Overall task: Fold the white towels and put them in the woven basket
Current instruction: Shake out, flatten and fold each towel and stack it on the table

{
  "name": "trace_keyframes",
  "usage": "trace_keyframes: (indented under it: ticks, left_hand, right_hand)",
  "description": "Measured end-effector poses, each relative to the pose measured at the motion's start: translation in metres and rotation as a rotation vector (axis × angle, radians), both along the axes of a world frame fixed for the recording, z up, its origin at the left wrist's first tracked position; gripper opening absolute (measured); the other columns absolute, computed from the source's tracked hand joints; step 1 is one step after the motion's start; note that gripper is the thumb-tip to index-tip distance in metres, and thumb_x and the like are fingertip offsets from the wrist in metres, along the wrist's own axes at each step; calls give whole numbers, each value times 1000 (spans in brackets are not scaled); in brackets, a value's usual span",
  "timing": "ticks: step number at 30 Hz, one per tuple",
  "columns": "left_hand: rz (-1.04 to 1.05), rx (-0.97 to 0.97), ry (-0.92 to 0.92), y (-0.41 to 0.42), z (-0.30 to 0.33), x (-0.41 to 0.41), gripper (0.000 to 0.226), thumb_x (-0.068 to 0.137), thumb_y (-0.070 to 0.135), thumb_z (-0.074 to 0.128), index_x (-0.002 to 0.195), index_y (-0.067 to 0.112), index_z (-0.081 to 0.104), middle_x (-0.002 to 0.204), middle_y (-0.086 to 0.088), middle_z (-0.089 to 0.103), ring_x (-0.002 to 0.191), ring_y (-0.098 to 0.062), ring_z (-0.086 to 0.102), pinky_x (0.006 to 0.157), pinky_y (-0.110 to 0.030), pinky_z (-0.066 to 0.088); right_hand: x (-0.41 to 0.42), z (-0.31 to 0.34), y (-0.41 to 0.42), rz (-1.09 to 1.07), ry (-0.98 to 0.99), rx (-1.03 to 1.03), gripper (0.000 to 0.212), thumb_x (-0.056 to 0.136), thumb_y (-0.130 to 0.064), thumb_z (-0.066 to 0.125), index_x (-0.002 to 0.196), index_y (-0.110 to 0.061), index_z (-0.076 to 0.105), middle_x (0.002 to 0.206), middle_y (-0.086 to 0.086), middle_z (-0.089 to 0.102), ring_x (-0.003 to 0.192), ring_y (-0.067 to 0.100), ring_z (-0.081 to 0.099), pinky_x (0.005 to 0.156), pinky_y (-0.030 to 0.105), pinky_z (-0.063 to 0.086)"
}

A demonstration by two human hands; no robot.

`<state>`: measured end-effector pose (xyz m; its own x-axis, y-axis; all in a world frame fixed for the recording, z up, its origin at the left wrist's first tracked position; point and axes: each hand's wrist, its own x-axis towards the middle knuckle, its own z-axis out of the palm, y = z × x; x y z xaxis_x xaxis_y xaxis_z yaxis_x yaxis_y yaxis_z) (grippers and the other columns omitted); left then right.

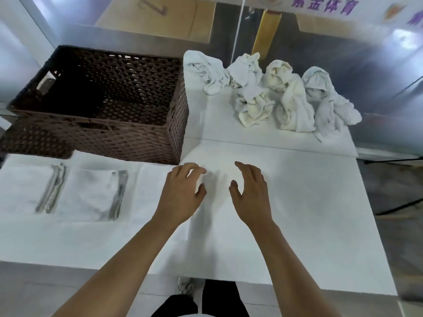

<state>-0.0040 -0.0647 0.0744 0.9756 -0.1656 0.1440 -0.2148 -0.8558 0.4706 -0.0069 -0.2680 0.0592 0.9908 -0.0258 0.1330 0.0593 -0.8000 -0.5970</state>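
A left hand [183,191] and a right hand [249,191] hover side by side low over the white surface [309,213], fingers loosely spread and holding nothing; whether the fingertips touch a towel spread flat beneath them cannot be told against the white. To the near left lie two folded white towels [87,195], side by side and not yet in the woven basket [128,138], which stands just beyond them at the far left and looks empty. At the far right, four crumpled white towels [274,92] wait in a loose row. The next towel probably comes from that row; folding it well means spreading it flat first, matching corners, and pressing each crease so that it stacks squarely in the basket.
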Motion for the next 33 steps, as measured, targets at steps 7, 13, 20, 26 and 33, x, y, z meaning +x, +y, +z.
trace_keyframes:
  ticks: [7,13,20,26,33]
  left_hand:
    - [-48,-1,25,-63,-3,82,34,89,22,60,123,23,62,123,4,58,108,-25,53,98,-37,43]
    - [-104,27,25,-126,-15,180,34,88,21,63,122,20,63,121,2,59,106,-25,55,95,-37,45]
    - [-130,119,17,-197,-39,319,38,93,30,60,129,19,58,127,-5,56,106,-33,57,90,-43,47]
    - [-68,200,165,-249,-62,407,45,97,32,57,140,27,47,153,-6,33,135,-34,37,101,-48,43]
    - [-166,179,438,-237,-109,412,73,87,-4,59,147,32,37,164,1,10,149,-31,14,88,-45,48]
  right_hand:
    - [79,-5,-66,-63,39,53,49,94,-15,62,142,-20,53,131,0,53,114,21,54,98,28,36]
    - [161,-19,-117,-71,58,88,47,94,-15,62,140,-22,54,131,0,54,116,21,56,97,31,40]
    - [236,-43,-165,-86,99,149,44,96,-18,62,139,-27,53,129,-5,53,118,20,59,96,47,51]
    - [257,-61,-197,-120,150,180,42,97,-23,59,137,-35,51,122,-18,45,112,7,58,87,39,54]
    - [252,-85,-215,-147,205,194,42,97,-22,60,137,-34,53,121,-18,46,108,6,58,87,38,54]
